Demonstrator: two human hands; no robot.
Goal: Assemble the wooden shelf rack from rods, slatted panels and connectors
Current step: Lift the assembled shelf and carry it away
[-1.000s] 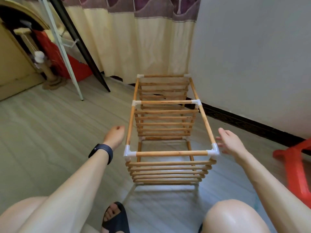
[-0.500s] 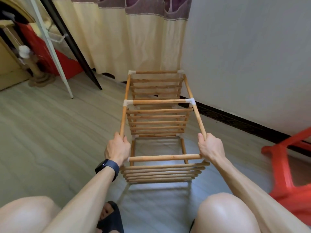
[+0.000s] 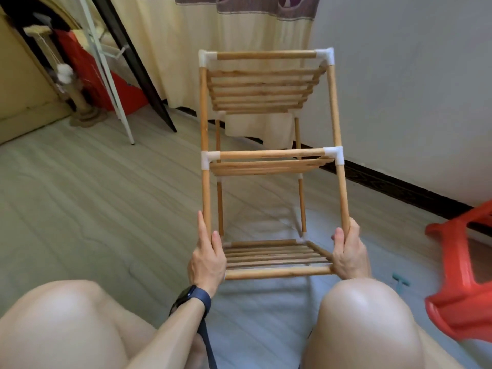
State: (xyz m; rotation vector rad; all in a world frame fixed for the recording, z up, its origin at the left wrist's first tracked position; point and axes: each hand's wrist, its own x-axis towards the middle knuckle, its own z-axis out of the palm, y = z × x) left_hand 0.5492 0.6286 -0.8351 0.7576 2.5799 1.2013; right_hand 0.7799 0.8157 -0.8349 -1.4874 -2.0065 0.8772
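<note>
Your left hand (image 3: 207,262) curls round the left upright rod of the wooden shelf rack (image 3: 269,154), low by its bottom corner, and your right hand (image 3: 348,258) grips the right upright likewise. The rack stands up just beyond your knees, with three slatted panels (image 3: 261,91) and white connectors (image 3: 334,153) fitted. A red plastic stool (image 3: 463,275) lies to your right

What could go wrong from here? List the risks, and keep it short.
1. The left hand and right hand grip the rack only at the near ends of its side rods. The far weight may pull rods out of the white connectors.
2. The red stool stands close on the right, so swinging the rack that way could strike it.
</note>
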